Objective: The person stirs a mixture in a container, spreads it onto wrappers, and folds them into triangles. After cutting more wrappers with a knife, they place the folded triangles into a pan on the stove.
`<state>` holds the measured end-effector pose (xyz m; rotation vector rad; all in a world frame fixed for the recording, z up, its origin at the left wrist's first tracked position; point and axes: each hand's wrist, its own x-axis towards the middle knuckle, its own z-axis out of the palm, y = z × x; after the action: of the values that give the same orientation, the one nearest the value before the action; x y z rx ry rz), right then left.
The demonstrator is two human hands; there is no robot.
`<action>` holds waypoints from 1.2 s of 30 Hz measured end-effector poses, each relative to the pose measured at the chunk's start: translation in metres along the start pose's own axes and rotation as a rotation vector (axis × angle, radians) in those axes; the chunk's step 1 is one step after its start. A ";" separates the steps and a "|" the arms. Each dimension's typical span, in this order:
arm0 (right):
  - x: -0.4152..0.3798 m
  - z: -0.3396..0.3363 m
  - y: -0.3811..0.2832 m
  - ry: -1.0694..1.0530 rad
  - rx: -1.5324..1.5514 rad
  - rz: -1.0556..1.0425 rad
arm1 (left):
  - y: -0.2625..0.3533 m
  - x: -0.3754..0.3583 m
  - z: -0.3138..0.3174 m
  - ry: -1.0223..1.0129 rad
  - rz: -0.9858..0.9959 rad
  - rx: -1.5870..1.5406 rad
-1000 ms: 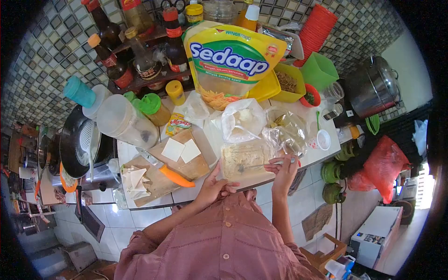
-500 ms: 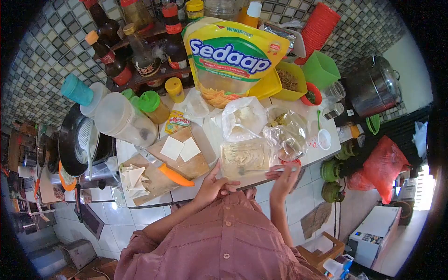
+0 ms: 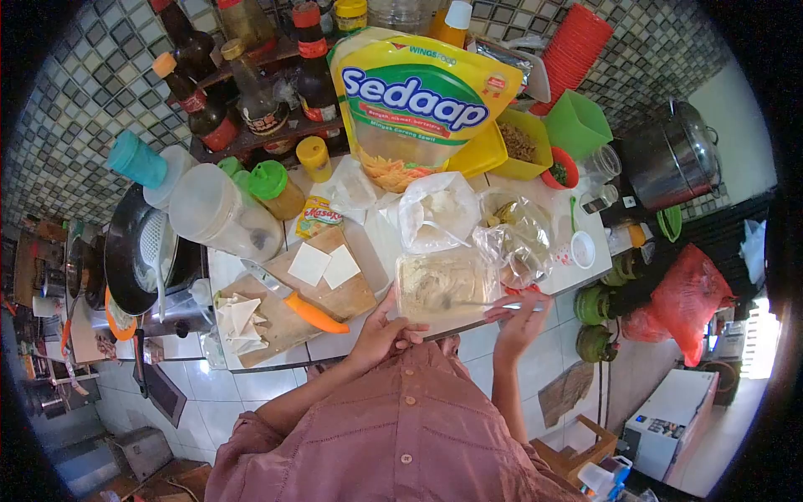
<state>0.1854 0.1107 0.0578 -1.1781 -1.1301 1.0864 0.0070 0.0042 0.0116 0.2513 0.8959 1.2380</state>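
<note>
Utensil (image 3: 478, 308) in right hand (image 3: 518, 328), over container (image 3: 428, 317)

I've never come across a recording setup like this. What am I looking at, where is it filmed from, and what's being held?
There is no machine here: a person works with bare hands. One camera, worn on the head, looks forward and down; the picture curves towards its edges. The right hand holds a slim utensil that reaches into a clear tub with pale paste in it. The left hand is at the tub's near left corner; whether it grips it is hard to tell. To the left on the counter lies a cutting board with an orange-handled knife, two pale square sheets and a pile of pale pieces. Behind the tub are a white plastic bag and a large Sedaap pouch.
</note>
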 end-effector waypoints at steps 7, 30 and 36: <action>-0.009 0.028 0.017 -0.076 0.070 0.040 | 0.006 -0.003 0.001 0.007 -0.047 0.016; -0.004 0.008 0.001 -0.194 -0.074 0.038 | 0.004 0.000 -0.002 -0.014 -0.048 0.007; 0.006 0.002 -0.013 -0.099 -0.010 -0.021 | 0.005 -0.001 0.000 -0.002 -0.035 0.011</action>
<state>0.1844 0.1163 0.0713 -1.1283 -1.2229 1.1346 0.0034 0.0053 0.0153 0.2444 0.9025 1.2008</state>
